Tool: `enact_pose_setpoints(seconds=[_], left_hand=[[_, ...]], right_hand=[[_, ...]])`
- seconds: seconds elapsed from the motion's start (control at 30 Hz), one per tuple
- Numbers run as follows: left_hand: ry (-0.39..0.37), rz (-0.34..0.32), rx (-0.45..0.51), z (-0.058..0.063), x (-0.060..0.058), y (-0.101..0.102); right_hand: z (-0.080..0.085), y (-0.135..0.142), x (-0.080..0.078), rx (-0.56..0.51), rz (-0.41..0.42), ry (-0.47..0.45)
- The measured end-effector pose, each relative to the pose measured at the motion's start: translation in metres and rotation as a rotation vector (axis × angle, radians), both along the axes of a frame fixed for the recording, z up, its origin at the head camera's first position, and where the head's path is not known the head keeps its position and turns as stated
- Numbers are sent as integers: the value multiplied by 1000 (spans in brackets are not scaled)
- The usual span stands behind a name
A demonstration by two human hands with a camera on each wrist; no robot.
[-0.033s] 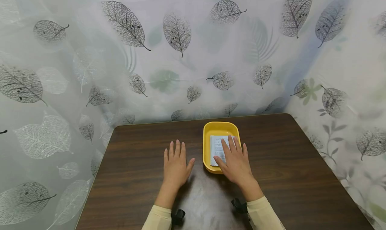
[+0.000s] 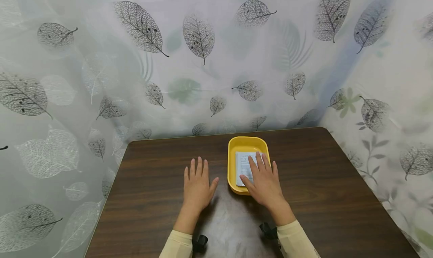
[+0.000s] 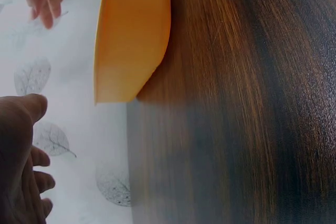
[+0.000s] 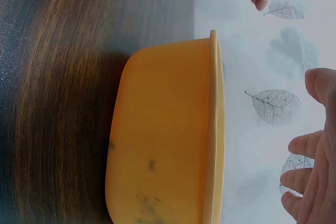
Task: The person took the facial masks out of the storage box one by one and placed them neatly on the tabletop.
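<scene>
A yellow plastic tub (image 2: 231,164) stands on the dark brown table, right of centre in the head view. Inside it lies a stack of white printed paper (image 2: 242,168), partly covered from sight by the right hand. My right hand (image 2: 265,183) hovers over the tub's near right side with its fingers spread; the right wrist view shows a gap between this hand and the rim. To the left of the tub, my left hand (image 2: 197,188) is held above the table, fingers extended, thumb apart. Neither hand holds anything.
The wood-grain table (image 2: 152,190) reaches back to a leaf-patterned sheet (image 2: 209,74) that hangs behind and at both sides. A black strap mount (image 2: 200,243) sits at the left wrist, another mount (image 2: 268,230) at the right.
</scene>
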State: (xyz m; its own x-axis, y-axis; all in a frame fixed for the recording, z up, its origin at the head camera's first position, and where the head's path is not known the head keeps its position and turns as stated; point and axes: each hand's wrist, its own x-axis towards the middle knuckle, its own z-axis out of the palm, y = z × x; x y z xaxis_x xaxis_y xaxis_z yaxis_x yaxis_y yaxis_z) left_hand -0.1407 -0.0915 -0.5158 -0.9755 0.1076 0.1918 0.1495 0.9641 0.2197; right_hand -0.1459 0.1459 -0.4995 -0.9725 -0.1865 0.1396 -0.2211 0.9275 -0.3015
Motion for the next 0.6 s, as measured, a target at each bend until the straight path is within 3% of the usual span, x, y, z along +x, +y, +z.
enact_pose_setpoints(seconds=[0.4,0.47,0.6], left_hand=[[-7,-11,98,6,-3,0],[-17,-20,164,6,-4,0],[-57,-35,418,12,-9,4]], right_hand=[[3,2,-2,-17,-2,18],[3,3,-2,-29,-7,25],[6,5,-4,-68,-14,61]])
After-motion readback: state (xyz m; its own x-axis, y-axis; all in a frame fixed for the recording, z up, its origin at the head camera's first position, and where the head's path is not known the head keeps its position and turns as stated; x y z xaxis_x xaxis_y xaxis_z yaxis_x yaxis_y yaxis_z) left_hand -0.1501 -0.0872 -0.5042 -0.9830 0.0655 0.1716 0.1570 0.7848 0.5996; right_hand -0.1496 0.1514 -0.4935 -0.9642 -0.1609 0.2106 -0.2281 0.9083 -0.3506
